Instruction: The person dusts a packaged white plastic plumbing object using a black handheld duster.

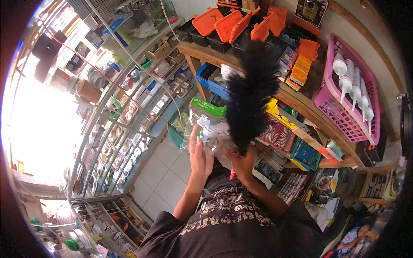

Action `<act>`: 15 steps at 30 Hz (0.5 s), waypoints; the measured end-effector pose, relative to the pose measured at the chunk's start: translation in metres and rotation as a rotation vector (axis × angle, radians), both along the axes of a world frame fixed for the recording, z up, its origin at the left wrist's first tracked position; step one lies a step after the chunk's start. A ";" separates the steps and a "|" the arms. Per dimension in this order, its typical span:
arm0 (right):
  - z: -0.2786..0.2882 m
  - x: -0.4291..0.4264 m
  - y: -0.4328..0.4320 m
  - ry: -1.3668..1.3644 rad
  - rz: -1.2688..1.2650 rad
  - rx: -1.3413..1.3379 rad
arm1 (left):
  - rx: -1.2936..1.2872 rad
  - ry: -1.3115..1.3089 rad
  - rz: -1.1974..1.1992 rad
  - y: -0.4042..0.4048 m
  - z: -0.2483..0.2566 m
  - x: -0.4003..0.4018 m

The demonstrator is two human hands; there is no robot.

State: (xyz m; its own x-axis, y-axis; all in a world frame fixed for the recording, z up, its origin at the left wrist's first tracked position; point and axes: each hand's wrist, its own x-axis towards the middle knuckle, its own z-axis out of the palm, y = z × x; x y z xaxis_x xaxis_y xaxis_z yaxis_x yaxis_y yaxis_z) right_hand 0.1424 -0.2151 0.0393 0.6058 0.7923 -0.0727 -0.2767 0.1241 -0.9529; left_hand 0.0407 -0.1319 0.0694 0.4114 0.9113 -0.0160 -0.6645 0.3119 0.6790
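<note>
My left hand (200, 156) holds a clear plastic packet (193, 124) from its near left side, fingers stretched up along it. White plastic parts (208, 129) show through the film, and a green printed header card (208, 108) tops the packet. In my right hand (241, 163) is a black feather duster (253, 96), its bushy head pointing up and away from me. A short pink piece (232, 174), perhaps the duster's handle end, shows below that hand. The right fingers are also at the packet's near edge; whether they grip it is hard to see. The duster covers the packet's right side.
A wooden shelf (219, 55) ahead carries black bins with orange lids (206, 22). To its right, a pink basket (345, 129) holds white sealant tubes (346, 80). Glass display shelving (109, 121) lines the left, beside floor tiles (158, 175). A person (350, 238) appears at lower right.
</note>
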 end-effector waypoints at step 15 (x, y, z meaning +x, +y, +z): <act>0.014 -0.002 -0.001 -0.114 0.040 0.054 | -0.207 -0.054 -0.069 0.001 0.014 -0.021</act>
